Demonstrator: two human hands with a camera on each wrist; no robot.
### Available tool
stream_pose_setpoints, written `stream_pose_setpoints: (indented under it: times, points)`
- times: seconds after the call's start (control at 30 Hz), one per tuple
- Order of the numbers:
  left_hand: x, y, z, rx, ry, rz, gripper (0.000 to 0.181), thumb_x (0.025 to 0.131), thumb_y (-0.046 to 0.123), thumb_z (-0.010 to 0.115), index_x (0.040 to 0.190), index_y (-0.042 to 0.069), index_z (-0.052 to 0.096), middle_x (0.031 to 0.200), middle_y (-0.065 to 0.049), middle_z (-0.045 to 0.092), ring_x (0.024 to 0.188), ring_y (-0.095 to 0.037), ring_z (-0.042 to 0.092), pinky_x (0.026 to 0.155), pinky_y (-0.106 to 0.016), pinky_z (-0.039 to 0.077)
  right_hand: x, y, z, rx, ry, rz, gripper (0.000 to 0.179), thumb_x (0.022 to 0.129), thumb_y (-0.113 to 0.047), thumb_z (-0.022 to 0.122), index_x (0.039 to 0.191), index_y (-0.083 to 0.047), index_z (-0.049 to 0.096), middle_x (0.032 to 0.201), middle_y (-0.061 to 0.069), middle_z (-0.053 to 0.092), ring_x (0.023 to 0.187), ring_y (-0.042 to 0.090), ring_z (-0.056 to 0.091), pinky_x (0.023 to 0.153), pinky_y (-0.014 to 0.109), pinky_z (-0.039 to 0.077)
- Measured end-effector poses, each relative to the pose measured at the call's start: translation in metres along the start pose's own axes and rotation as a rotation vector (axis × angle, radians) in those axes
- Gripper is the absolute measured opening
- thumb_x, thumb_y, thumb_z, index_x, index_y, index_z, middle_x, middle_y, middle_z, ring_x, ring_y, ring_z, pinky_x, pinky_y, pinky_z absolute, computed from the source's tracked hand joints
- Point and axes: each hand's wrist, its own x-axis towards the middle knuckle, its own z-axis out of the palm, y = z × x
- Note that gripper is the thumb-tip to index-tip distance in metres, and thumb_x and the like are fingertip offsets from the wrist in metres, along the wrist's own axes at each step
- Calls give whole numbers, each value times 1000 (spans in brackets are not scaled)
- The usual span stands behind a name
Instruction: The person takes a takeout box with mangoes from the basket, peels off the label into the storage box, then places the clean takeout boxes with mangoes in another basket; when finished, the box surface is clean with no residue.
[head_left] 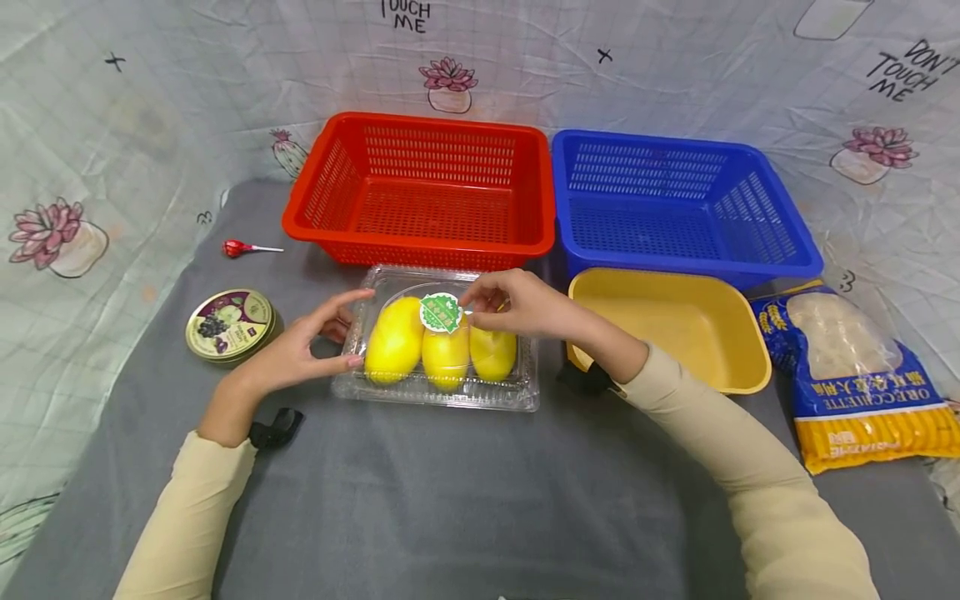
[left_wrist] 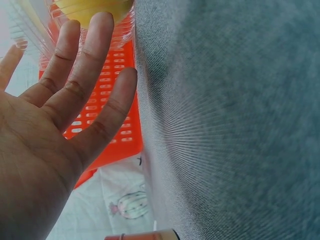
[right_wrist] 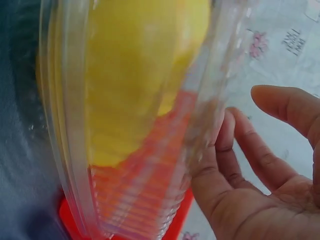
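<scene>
A clear plastic box (head_left: 510, 392) in the middle of the table holds three yellow fruits (head_left: 393, 342), which look like mangoes. A round green and white sticker (head_left: 441, 312) is on its lid. My right hand (head_left: 517, 304) is over the lid, its thumb and forefinger pinching at the sticker's right edge. At the box's left side is my left hand (head_left: 307, 346), fingers spread and slightly bent, with fingertips right at the box wall. In the left wrist view the palm of the left hand (left_wrist: 55, 115) holds nothing.
Behind the box stand a red basket (head_left: 427, 250) and a blue basket (head_left: 690, 267). To its right are a yellow basin (head_left: 675, 317) and a bag of orecchiette pasta (head_left: 862, 383). A round candy tin (head_left: 232, 325) and a red lollipop (head_left: 236, 248) lie on the left.
</scene>
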Motion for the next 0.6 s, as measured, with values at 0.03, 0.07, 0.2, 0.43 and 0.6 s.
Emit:
stream_pose_setpoints:
  times: [0.03,0.07,0.2,0.43,0.6]
  points:
    - [0,0,0,2,0,4,85,82,11,77,152,27,31,119,-5,54,99,-14,54,89,-21,48,2,0,-1,0,-14,9,22,89,-5,66,109,4,68,88,9,66,81,20,60,78,34,55]
    - [0,0,0,2,-1,8,84,83,11,76,152,26,31,118,-5,54,99,-15,54,90,-21,48,5,0,-3,1,-28,16,21,89,-5,66,108,3,68,87,9,66,80,19,60,76,32,54]
    - [0,-1,0,-3,-7,16,83,84,11,75,153,24,31,116,-6,55,99,-15,55,90,-21,48,13,0,-7,19,-76,59,18,89,-4,67,105,3,68,82,8,65,72,18,58,66,25,52]
    - [0,-2,-1,-13,-10,21,84,84,10,75,153,25,30,113,-5,55,98,-13,55,90,-18,47,26,5,-8,39,-88,101,15,88,-5,69,102,2,69,76,6,59,63,15,50,57,21,46]
    - [1,-2,0,-25,-12,18,84,83,10,75,152,27,30,113,-4,56,99,-14,55,90,-18,47,30,8,-4,30,-62,131,21,87,-3,69,108,1,67,75,6,60,61,15,50,55,22,44]
